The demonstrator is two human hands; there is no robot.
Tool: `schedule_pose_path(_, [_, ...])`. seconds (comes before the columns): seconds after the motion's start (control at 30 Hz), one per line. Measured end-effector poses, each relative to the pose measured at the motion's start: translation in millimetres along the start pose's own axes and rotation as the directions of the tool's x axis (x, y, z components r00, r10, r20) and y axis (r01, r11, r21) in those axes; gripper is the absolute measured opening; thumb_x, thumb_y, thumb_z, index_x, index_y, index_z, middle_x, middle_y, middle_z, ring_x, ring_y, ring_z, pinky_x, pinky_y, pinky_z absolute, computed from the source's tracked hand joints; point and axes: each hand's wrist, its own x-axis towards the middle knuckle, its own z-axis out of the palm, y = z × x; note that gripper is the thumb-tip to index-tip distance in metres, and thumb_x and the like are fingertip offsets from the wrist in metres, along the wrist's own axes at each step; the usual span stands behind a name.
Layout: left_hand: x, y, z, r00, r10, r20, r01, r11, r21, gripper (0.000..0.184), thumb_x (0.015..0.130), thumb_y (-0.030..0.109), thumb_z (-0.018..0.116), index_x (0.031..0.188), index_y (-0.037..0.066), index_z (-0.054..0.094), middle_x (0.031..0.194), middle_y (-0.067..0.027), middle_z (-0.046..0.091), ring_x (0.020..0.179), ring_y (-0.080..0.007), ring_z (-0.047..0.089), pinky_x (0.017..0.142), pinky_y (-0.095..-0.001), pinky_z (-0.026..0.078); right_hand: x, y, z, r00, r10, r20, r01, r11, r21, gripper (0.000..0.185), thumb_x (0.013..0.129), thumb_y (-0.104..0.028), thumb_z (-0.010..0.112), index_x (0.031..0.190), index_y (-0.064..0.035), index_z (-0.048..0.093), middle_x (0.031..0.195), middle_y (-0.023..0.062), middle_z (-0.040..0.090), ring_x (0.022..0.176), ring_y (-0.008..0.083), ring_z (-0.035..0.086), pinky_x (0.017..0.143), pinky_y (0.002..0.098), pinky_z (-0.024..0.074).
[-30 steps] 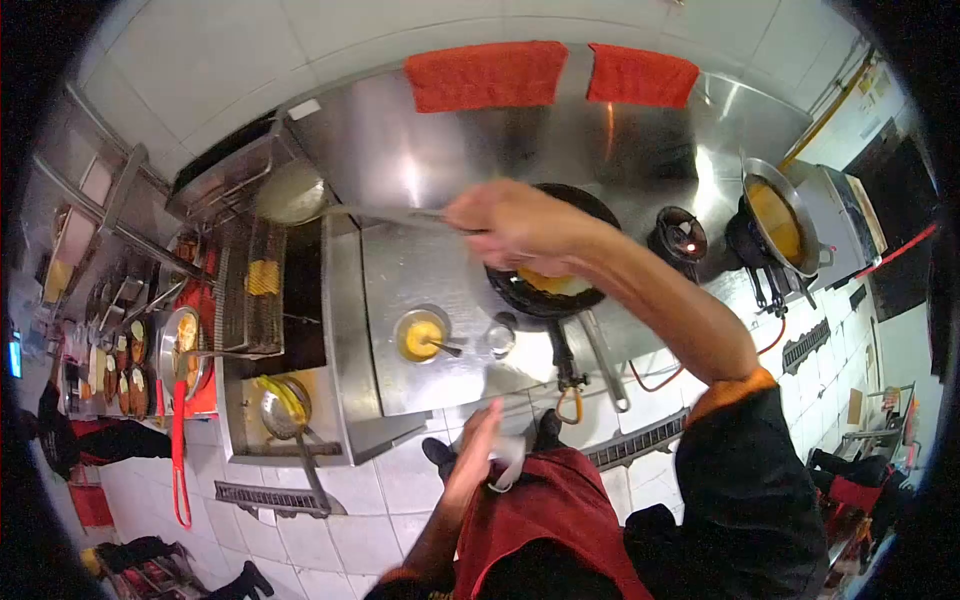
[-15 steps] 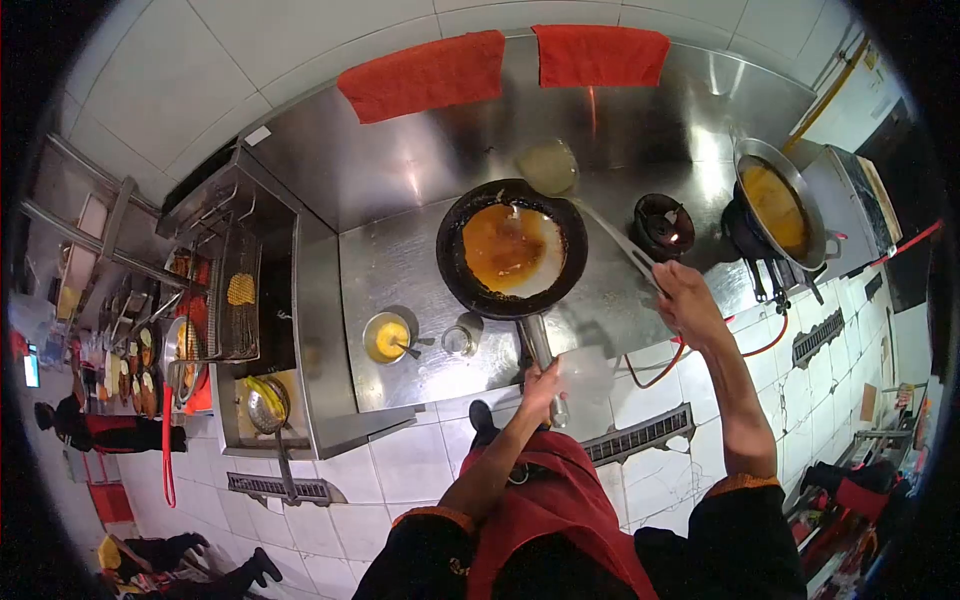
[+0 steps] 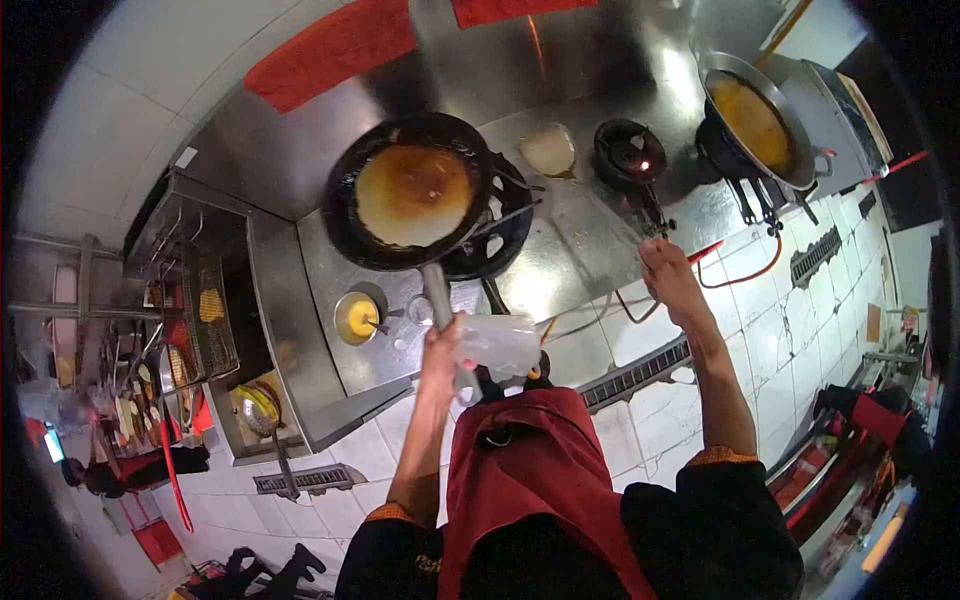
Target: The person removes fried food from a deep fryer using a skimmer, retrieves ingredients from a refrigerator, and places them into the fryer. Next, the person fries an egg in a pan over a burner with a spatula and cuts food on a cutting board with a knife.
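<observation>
My left hand [image 3: 438,350] is wrapped round the metal handle of a dark wok [image 3: 345,225]. The wok is raised off its burner [image 3: 500,245], tilted and shifted to the left. In it lies a round, flat, yellow-brown layer of food [image 3: 415,200] that looks like an omelette. My right hand [image 3: 672,278] is closed on the long handle of a ladle [image 3: 548,152], whose pale bowl hangs over the steel counter, right of the wok. A translucent plastic container [image 3: 503,343] sits beside my left hand; whether the hand touches it is unclear.
A second burner [image 3: 630,152] shows a small glow. Farther right stands a large pan of yellow-orange liquid [image 3: 750,118]. A bowl with yellow contents [image 3: 357,318] and a small cup [image 3: 420,309] are on the counter. Fryer baskets [image 3: 208,310] hang left. Other people are partly visible at the edges.
My left hand has lifted the wok and moved it left, uncovering the burner. The ladle has come away from the wok's rim. The whole view has shifted with my head.
</observation>
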Motion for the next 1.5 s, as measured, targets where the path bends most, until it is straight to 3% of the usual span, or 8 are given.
schedule_pose_path(0.17, [-21, 30, -32, 0.996, 0.073, -0.06, -0.074, 0.997, -0.008, 0.028, 0.088, 0.024, 0.059, 0.107, 0.004, 0.055, 0.079, -0.0033, 0.059, 0.066, -0.011, 0.056, 0.05, -0.0243, 0.044, 43, 37, 17, 0.87, -0.461, 0.175, 0.488, 0.756, -0.436, 0.022, 0.092, -0.018, 0.047, 0.084, 0.0023, 0.051, 0.069, 0.0173, 0.054, 0.061, 0.0335, 0.055, 0.06, 0.0412, 0.0426])
schedule_pose_path(0.27, [-33, 42, -45, 0.987, 0.09, -0.133, -0.094, 0.995, -0.024, 0.031, 0.089, 0.021, 0.057, 0.112, 0.002, 0.053, 0.08, -0.0035, 0.059, 0.065, -0.011, 0.056, 0.052, -0.0233, 0.045, 46, 11, 46, 0.935, -0.321, 0.151, 0.349, 0.757, -0.552, 0.021, 0.089, -0.016, 0.046, 0.083, 0.003, 0.053, 0.079, 0.0251, 0.056, 0.074, 0.0444, 0.055, 0.067, 0.0482, 0.0418])
schedule_pose_path(0.6, [-58, 50, -76, 0.96, 0.097, -0.262, -0.118, 0.991, -0.065, 0.024, 0.09, 0.018, 0.053, 0.108, 0.003, 0.055, 0.074, -0.0007, 0.057, 0.057, -0.0091, 0.053, 0.044, -0.0235, 0.04, 97, 33, 169, 0.915, -0.262, 0.308, 0.402, 0.652, -0.643, 0.03, 0.086, -0.019, 0.047, 0.075, 0.0053, 0.061, 0.082, 0.0259, 0.062, 0.085, 0.0436, 0.059, 0.078, 0.0493, 0.0463])
schedule_pose_path(0.73, [-60, 50, -86, 0.949, 0.081, -0.306, -0.097, 0.995, -0.038, 0.023, 0.09, 0.019, 0.053, 0.107, 0.003, 0.056, 0.071, 0.0003, 0.055, 0.055, -0.0084, 0.051, 0.042, -0.0235, 0.039, 95, 23, 174, 0.938, -0.042, 0.343, 0.184, 0.902, -0.391, 0.03, 0.085, -0.02, 0.051, 0.071, 0.0055, 0.061, 0.075, 0.0243, 0.062, 0.074, 0.0391, 0.06, 0.069, 0.0445, 0.0466])
schedule_pose_path(0.9, [-68, 54, -94, 0.949, 0.053, -0.311, -0.072, 0.996, -0.05, 0.024, 0.09, 0.018, 0.053, 0.108, 0.002, 0.056, 0.072, -0.0009, 0.056, 0.055, -0.0089, 0.051, 0.042, -0.0233, 0.039, 91, 22, 167, 0.912, 0.04, 0.408, 0.032, 0.985, -0.169, 0.023, 0.092, -0.017, 0.05, 0.08, -0.0006, 0.061, 0.058, -0.0025, 0.044, 0.051, 0.0065, 0.037, 0.046, 0.0252, 0.0276])
schedule_pose_path(1.07, [-64, 48, -108, 0.967, 0.076, -0.245, -0.102, 0.99, -0.099, 0.025, 0.088, 0.017, 0.056, 0.107, 0.001, 0.055, 0.072, -0.0019, 0.056, 0.054, -0.0095, 0.051, 0.04, -0.0234, 0.038, 85, 12, 162, 0.906, 0.048, 0.42, 0.117, 0.926, -0.358, 0.028, 0.091, -0.018, 0.049, 0.076, 0.0021, 0.061, 0.064, 0.0107, 0.057, 0.061, 0.0196, 0.054, 0.058, 0.0388, 0.0418])
schedule_pose_path(1.33, [-62, 51, -110, 0.975, 0.066, -0.212, -0.093, 0.988, -0.12, 0.028, 0.087, 0.02, 0.061, 0.105, 0.0, 0.055, 0.07, -0.0028, 0.056, 0.05, -0.0108, 0.051, 0.036, -0.0246, 0.037, 48, 9, 168, 0.708, -0.423, 0.565, 0.706, 0.411, -0.577, 0.025, 0.088, -0.015, 0.048, 0.074, 0.0022, 0.058, 0.076, 0.0251, 0.059, 0.076, 0.0431, 0.057, 0.067, 0.0491, 0.0435])
schedule_pose_path(1.5, [-56, 46, -111, 0.982, 0.068, -0.175, -0.094, 0.985, -0.148, 0.023, 0.086, 0.02, 0.062, 0.1, 0.002, 0.057, 0.069, -0.0029, 0.056, 0.048, -0.0106, 0.051, 0.035, -0.0243, 0.037, -6, -59, 165, 0.843, -0.287, 0.455, 0.51, 0.158, -0.846, 0.019, 0.09, -0.021, 0.049, 0.094, -0.0038, 0.055, 0.072, 0.0245, 0.061, 0.073, 0.0395, 0.062, 0.064, 0.0519, 0.049])
